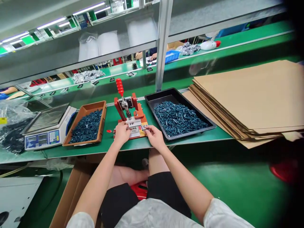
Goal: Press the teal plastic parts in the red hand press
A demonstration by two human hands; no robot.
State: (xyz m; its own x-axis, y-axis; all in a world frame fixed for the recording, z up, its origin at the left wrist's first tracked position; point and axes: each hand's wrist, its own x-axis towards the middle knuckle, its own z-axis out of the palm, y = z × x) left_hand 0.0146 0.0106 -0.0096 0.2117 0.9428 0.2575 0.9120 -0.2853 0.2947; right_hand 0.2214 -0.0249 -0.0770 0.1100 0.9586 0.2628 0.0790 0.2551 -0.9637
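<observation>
A hand-operated toggle press [127, 104] with a red ribbed lever [120, 87], standing upright, sits before me on the green bench. My left hand [122, 133] is at the left front of its metal jig [135, 130], fingers bent and closed against it; what they grip is too small to make out. On the jig's right side, my right hand [154, 136] pinches a tiny piece between thumb and fingertips, its kind unclear. A black tray [169, 136] to the right holds many small, slim dark-blue parts [178, 118]. Similar parts [86, 126] fill a brown tray [103, 122] to the left.
Left of the brown tray stands a weighing scale [42, 139], with a clear plastic bag [14, 126] beyond it. Flat cardboard sheets [249, 98] are stacked at right. A metal post [163, 47] rises behind the press. Across it, another person's hand [154, 57] shows.
</observation>
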